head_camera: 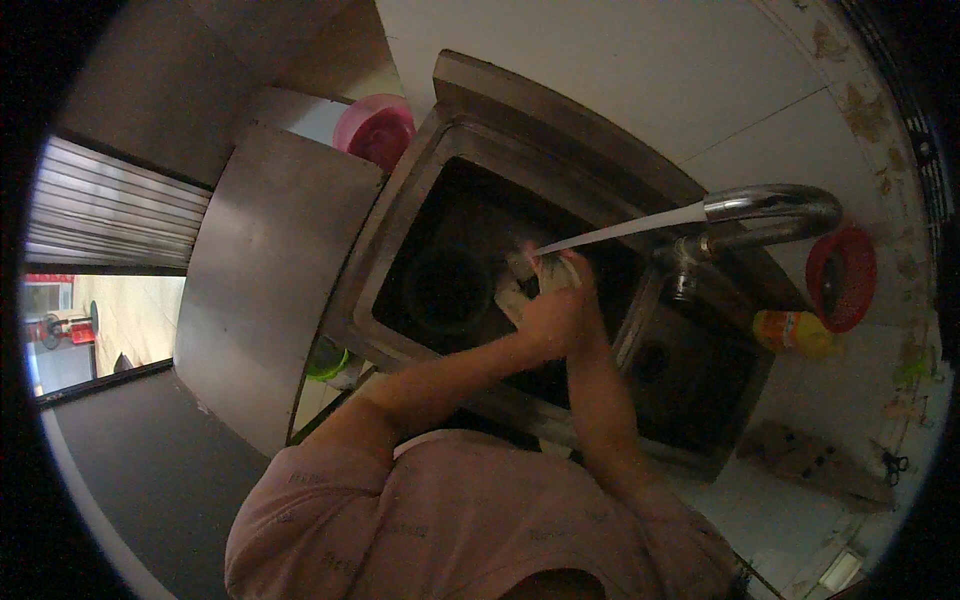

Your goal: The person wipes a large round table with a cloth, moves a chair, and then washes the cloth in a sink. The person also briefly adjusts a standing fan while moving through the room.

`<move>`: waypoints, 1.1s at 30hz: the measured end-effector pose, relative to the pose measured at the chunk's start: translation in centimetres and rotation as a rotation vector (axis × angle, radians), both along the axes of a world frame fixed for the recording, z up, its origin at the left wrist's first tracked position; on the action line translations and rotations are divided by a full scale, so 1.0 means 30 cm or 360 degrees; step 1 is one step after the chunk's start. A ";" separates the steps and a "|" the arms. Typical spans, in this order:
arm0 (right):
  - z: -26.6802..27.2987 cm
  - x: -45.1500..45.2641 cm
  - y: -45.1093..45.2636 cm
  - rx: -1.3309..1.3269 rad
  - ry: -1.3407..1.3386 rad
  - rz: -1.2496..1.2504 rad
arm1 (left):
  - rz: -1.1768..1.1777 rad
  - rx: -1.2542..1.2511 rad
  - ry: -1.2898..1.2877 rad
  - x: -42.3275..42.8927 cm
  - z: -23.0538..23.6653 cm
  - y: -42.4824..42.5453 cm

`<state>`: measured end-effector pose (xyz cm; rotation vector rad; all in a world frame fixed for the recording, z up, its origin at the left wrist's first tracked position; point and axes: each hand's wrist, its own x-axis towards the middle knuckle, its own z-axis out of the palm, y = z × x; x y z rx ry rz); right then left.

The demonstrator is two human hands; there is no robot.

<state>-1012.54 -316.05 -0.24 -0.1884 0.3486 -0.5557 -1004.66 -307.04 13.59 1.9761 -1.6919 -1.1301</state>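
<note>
Both hands are close together over the larger bowl of a stainless steel sink [409, 225]. My left hand [541, 322] and my right hand [579, 294] overlap, gripping a pale wet cloth [512, 301] that is bunched between them. Blur and the overlapping fingers hide part of it, so its exact shape is unclear. A white stream of water [630, 226] runs from the curved chrome faucet [780, 199] onto the cloth and fingertips. Below and left of the hands, a dark round shape [450, 285] shows in the bowl; it is too dim to identify.
A smaller sink bowl [694, 375] lies to the right. Beyond it are a yellow bottle [795, 334] and a red plastic basket [841, 281]. Scissors [894, 466] are at far right. A pink basin [375, 131] sits behind a metal panel [277, 247] on the left.
</note>
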 end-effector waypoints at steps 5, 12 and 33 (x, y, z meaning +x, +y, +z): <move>-0.058 -0.004 0.033 0.0045 -0.0047 -0.0075 | 0.0257 0.0114 -0.0280 0.002 -0.069 -0.056; 0.167 0.064 0.076 0.0317 0.1019 -0.0188 | 0.0268 0.0054 -0.0212 0.211 -0.121 -0.232; 0.414 -0.327 0.149 -0.0227 0.1508 -0.0234 | -0.0193 -0.0526 0.0030 0.237 0.215 -0.096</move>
